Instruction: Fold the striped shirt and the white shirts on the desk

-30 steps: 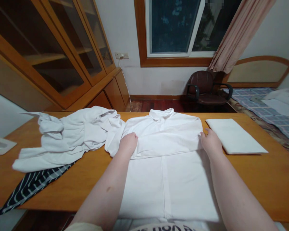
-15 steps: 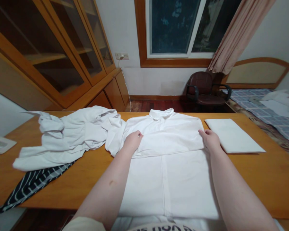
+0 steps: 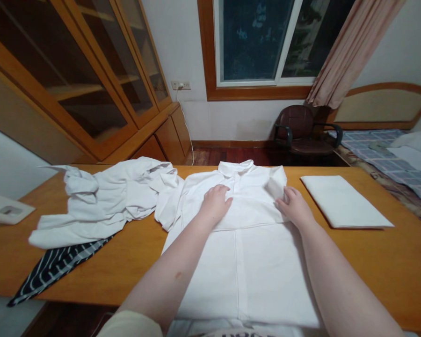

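Observation:
A white collared shirt (image 3: pixel 210 267) lies front up on the table before me, its collar at the far side and a sleeve folded across the chest. My left hand (image 3: pixel 215 204) rests open on the folded sleeve, fingers flat and thumb apart. At the shirt's right side, my right hand (image 3: pixel 293 206) pinches the edge of the cloth, and a flap (image 3: pixel 277 183) of it stands raised beside the fingers. The shirt's other sleeve area on the left bunches against a heap of crumpled white clothes (image 3: pixel 115 189).
A black striped cloth (image 3: pixel 61 264) sticks out under the heap. A folded white cloth (image 3: pixel 345 202) lies on the wooden table (image 3: pixel 365 262) to the right. A white plastic object (image 3: pixel 12 210) is at the left end. Beyond stand a chair (image 3: pixel 296 128) and a bed (image 3: pixel 368 140).
My left hand has moved right, from the shirt's left side onto its middle, and opened. My right hand has drawn the right edge slightly inward, raising a flap of cloth.

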The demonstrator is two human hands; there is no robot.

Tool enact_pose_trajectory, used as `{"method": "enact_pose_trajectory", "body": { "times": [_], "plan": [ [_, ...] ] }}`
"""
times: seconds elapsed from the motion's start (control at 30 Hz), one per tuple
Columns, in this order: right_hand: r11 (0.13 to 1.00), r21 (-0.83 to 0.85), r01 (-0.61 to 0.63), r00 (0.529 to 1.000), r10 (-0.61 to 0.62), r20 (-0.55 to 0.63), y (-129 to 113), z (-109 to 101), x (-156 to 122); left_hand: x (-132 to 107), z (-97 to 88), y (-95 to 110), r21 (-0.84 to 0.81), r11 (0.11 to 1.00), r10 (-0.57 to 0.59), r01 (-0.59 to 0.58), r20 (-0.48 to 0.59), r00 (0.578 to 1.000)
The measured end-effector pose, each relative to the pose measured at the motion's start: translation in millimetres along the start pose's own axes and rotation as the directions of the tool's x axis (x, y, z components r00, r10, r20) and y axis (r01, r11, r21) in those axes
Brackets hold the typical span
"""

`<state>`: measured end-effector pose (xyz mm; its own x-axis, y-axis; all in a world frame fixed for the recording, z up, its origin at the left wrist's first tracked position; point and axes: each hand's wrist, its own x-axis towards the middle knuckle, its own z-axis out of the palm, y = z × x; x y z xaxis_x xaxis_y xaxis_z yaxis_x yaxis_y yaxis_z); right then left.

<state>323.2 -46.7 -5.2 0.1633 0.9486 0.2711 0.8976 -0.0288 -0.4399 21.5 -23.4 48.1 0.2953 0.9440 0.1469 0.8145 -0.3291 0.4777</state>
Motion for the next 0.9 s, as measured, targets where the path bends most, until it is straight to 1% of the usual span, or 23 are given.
{"method": "enact_pose_trajectory", "body": {
  "times": [0.07, 0.1, 0.17, 0.23, 0.3, 0.33, 0.37, 0.43, 0.5, 0.57, 0.63, 0.7, 0.8, 0.9],
  "plan": [
    [0.997, -0.026, 0.077, 0.996, -0.076, 0.041, -11.5, -2.4, -4.8, 18.9, 8.5, 24.7, -0.207, 0.976, 0.077, -0.069, 0.032, 0.997],
    [0.991, -0.025, 0.134, 0.989, -0.132, 0.063, -17.3, -4.1, -7.3, 30.6, 15.0, 35.5, -0.321, 0.944, 0.086, -0.072, 0.03, 0.996],
    [0.966, -0.01, 0.258, 0.961, -0.256, 0.101, -27.6, -7.8, -12.1, 55.3, 33.1, 52.3, -0.533, 0.846, 0.034, -0.029, -0.001, 0.999],
    [0.941, 0.004, 0.338, 0.933, -0.336, 0.127, -34.7, -11.2, -15.8, 76.8, 56.5, 61.4, -0.702, 0.71, -0.079, 0.056, -0.001, 0.997],
    [0.941, 0.004, 0.338, 0.933, -0.336, 0.127, -37.8, -14.4, -17.5, 90.6, 82.1, 62.4, -0.788, 0.586, -0.222, 0.187, 0.066, 0.973],
    [0.948, 0.004, 0.318, 0.941, -0.316, 0.122, -37.8, -16.1, -17.6, 94.3, 94.1, 60.3, -0.798, 0.547, -0.282, 0.253, 0.108, 0.953],
    [0.958, 0.0, 0.286, 0.952, -0.284, 0.116, -37.0, -18.1, -17.0, 96.2, 104.7, 57.0, -0.792, 0.531, -0.323, 0.3, 0.138, 0.936],
    [0.983, -0.026, 0.179, 0.979, -0.176, 0.101, -33.5, -23.4, -14.7, 96.8, 119.8, 48.6, -0.785, 0.533, -0.334, 0.316, 0.148, 0.931],
    [0.997, -0.065, 0.041, 0.994, -0.034, 0.101, -28.9, -30.6, -11.7, 96.3, 125.7, 41.0, -0.793, 0.53, -0.318, 0.301, 0.143, 0.937],
    [0.992, -0.093, -0.08, 0.989, 0.091, 0.12, -25.3, -38.4, -9.2, 96.9, 124.5, 36.4, -0.802, 0.512, -0.317, 0.308, 0.157, 0.935],
    [0.986, -0.092, -0.141, 0.98, 0.153, 0.131, -24.1, -44.9, -8.1, 98.3, 120.1, 34.9, -0.797, 0.506, -0.314, 0.33, 0.186, 0.931],
    [0.985, -0.08, -0.156, 0.98, 0.164, 0.111, -25.5, -48.3, -8.4, 99.6, 115.7, 34.6, -0.789, 0.509, -0.288, 0.345, 0.222, 0.932],
    [0.991, -0.074, -0.115, 0.988, 0.122, 0.097, -29.6, -47.2, -10.1, 100.3, 111.9, 32.7, -0.782, 0.515, -0.243, 0.351, 0.259, 0.935],
    [0.99, -0.101, -0.096, 0.986, 0.108, 0.124, -30.7, -43.2, -11.3, 100.4, 110.9, 28.2, -0.799, 0.514, -0.144, 0.312, 0.279, 0.95]
  ]
}}
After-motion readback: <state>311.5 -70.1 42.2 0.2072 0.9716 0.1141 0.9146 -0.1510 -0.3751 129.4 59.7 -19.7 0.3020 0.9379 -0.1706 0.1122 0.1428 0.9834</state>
